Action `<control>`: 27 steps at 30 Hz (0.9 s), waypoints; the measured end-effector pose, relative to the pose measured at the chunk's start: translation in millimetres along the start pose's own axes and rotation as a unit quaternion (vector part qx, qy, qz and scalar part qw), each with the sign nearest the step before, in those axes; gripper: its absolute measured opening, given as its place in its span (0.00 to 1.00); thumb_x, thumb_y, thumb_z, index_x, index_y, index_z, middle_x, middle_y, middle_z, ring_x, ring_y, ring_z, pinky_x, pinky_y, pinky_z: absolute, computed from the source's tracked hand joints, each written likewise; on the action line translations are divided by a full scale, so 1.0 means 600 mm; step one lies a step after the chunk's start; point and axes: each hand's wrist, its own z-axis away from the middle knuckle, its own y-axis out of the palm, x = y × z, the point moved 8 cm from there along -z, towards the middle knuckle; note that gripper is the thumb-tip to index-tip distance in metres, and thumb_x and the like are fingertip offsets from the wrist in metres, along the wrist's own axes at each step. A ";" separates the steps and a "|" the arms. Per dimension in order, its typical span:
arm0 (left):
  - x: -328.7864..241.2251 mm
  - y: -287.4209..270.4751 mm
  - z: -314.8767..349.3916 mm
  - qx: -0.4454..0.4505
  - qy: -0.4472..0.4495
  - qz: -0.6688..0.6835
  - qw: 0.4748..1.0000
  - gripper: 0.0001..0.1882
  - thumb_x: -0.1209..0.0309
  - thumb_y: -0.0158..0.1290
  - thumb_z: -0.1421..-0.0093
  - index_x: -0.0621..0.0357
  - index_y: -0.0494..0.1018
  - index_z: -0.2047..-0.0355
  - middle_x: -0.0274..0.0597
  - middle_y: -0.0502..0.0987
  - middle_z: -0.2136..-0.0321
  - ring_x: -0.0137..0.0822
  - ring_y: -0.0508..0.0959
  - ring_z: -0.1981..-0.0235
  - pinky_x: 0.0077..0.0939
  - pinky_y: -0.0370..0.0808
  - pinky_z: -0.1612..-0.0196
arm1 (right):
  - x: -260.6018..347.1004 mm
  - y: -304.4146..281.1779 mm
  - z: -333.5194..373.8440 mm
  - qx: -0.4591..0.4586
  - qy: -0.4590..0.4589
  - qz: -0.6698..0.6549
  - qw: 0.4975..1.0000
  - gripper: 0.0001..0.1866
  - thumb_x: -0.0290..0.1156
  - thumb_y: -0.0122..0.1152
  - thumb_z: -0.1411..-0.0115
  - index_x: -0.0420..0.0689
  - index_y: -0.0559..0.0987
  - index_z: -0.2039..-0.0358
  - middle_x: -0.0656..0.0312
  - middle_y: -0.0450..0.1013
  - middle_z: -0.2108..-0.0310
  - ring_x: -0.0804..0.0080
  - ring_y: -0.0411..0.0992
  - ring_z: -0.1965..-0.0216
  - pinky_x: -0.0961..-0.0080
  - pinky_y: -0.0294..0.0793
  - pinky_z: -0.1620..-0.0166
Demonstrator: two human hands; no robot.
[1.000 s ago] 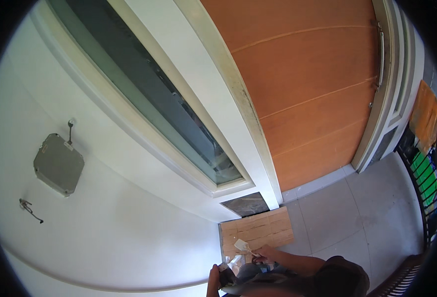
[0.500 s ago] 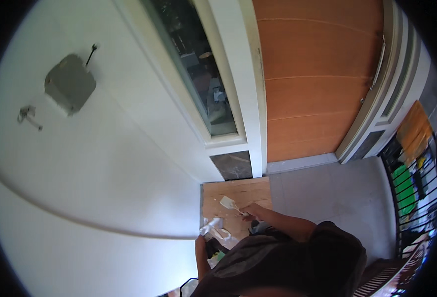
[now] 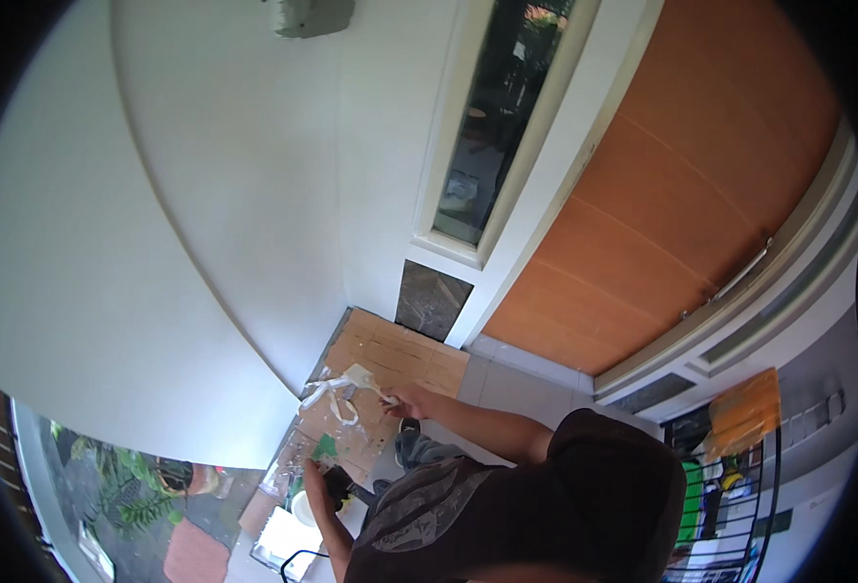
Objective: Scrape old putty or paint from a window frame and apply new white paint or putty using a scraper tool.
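My right hand (image 3: 405, 400) is closed around the thin handle of a flat paintbrush (image 3: 359, 376) with a broad whitish head. The brush is above a brown cardboard sheet (image 3: 405, 342) on the floor, beside loose white strips (image 3: 343, 408). Lower left, my left hand (image 3: 311, 473) hangs near the cardboard's edge; its fingers are too small and unclear to show whether they hold anything. A dark object (image 3: 338, 483) shows beside my left forearm, with a round white container (image 3: 303, 509) partly hidden behind that arm.
A white wall (image 3: 254, 194) rises on the left, ending in a curved edge. Ahead are a narrow window (image 3: 492, 136) and an orange-brown door (image 3: 643, 214). Potted plants (image 3: 128, 481) stand lower left. A black metal rack (image 3: 740, 505) is at the right, with a white sheet (image 3: 285, 539) lower left.
My view has swung left and down, bringing the plants and white container into sight. My right hand still grips the paintbrush; my left hand is now lower, away from the wall's edge.
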 end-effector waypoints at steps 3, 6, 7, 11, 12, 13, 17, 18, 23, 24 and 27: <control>0.041 -0.054 -0.020 0.022 0.026 -0.015 0.999 0.24 0.47 0.39 0.38 0.57 0.69 0.68 0.35 0.68 0.74 0.32 0.67 0.74 0.28 0.65 0.69 | -0.025 0.058 0.019 0.020 0.014 0.024 0.999 0.14 0.44 0.58 0.42 0.45 0.76 0.67 0.68 0.74 0.72 0.78 0.74 0.73 0.83 0.75 0.73; 0.031 -0.072 0.027 -0.001 0.023 -0.032 0.999 0.22 0.49 0.38 0.37 0.54 0.68 0.72 0.33 0.66 0.77 0.31 0.65 0.76 0.28 0.63 0.72 | -0.055 0.081 0.025 0.029 0.036 0.042 0.998 0.14 0.44 0.58 0.42 0.46 0.76 0.68 0.68 0.74 0.72 0.78 0.74 0.73 0.83 0.75 0.73; 0.034 -0.091 0.055 -0.029 0.015 -0.041 0.999 0.21 0.49 0.38 0.37 0.54 0.68 0.72 0.34 0.67 0.77 0.30 0.65 0.77 0.28 0.63 0.72 | -0.070 0.091 0.023 0.036 0.048 0.057 0.997 0.14 0.44 0.58 0.42 0.46 0.76 0.68 0.67 0.74 0.72 0.79 0.74 0.73 0.83 0.75 0.73; 0.028 -0.113 0.103 -0.022 0.067 0.009 0.997 0.23 0.53 0.36 0.35 0.57 0.71 0.55 0.34 0.73 0.67 0.30 0.71 0.67 0.27 0.67 0.66 | -0.126 0.115 -0.011 0.094 0.074 0.038 0.992 0.14 0.44 0.55 0.40 0.45 0.75 0.67 0.65 0.73 0.73 0.76 0.74 0.73 0.82 0.75 0.73; -0.065 -0.058 0.168 0.012 -0.071 -0.063 0.995 0.26 0.49 0.35 0.36 0.57 0.72 0.62 0.38 0.74 0.74 0.32 0.74 0.75 0.30 0.68 0.77 | -0.119 0.082 -0.024 0.110 0.078 -0.017 0.991 0.14 0.44 0.54 0.39 0.44 0.75 0.67 0.64 0.73 0.73 0.75 0.74 0.73 0.81 0.75 0.73; -0.051 -0.065 0.169 0.040 -0.076 0.003 0.996 0.28 0.44 0.34 0.38 0.56 0.71 0.71 0.40 0.70 0.85 0.34 0.71 0.88 0.30 0.61 0.89 | -0.121 0.083 -0.036 0.140 0.038 0.023 0.989 0.14 0.42 0.52 0.38 0.43 0.74 0.65 0.62 0.72 0.73 0.73 0.74 0.71 0.79 0.76 0.71; 0.027 -0.140 0.103 -0.108 0.048 -0.127 0.985 0.21 0.59 0.36 0.43 0.65 0.65 0.80 0.44 0.68 0.84 0.41 0.72 0.82 0.37 0.64 0.79 | -0.109 0.101 -0.017 0.115 0.064 0.045 0.990 0.14 0.41 0.57 0.41 0.42 0.75 0.64 0.60 0.75 0.69 0.71 0.74 0.70 0.82 0.76 0.71; 0.026 -0.147 0.115 -0.132 0.053 -0.150 0.978 0.20 0.59 0.36 0.43 0.65 0.65 0.79 0.43 0.69 0.83 0.39 0.71 0.79 0.36 0.64 0.76 | -0.114 0.106 -0.019 0.145 0.093 0.050 0.984 0.15 0.41 0.57 0.41 0.42 0.76 0.64 0.60 0.75 0.69 0.72 0.74 0.70 0.82 0.76 0.71; 0.061 -0.187 0.166 -0.203 -0.006 -0.018 0.979 0.19 0.62 0.36 0.41 0.69 0.68 0.69 0.65 0.73 0.72 0.57 0.72 0.69 0.47 0.64 0.66 | -0.139 0.138 -0.066 0.125 0.158 0.137 0.970 0.16 0.41 0.57 0.41 0.40 0.76 0.63 0.62 0.75 0.69 0.73 0.75 0.70 0.84 0.77 0.70; 0.075 -0.202 0.183 -0.231 -0.007 0.005 0.973 0.19 0.62 0.36 0.41 0.70 0.68 0.70 0.66 0.73 0.72 0.57 0.72 0.69 0.47 0.64 0.66 | -0.151 0.152 -0.077 0.126 0.167 0.156 0.965 0.16 0.42 0.56 0.40 0.40 0.76 0.62 0.62 0.75 0.69 0.73 0.75 0.70 0.84 0.77 0.70; 0.161 -0.241 0.220 -0.315 0.005 0.034 0.948 0.22 0.57 0.38 0.43 0.68 0.67 0.77 0.43 0.71 0.80 0.34 0.66 0.77 0.34 0.62 0.71 | -0.197 0.183 -0.137 0.131 0.213 0.208 0.946 0.16 0.41 0.55 0.40 0.39 0.76 0.63 0.62 0.75 0.70 0.72 0.75 0.71 0.83 0.77 0.71</control>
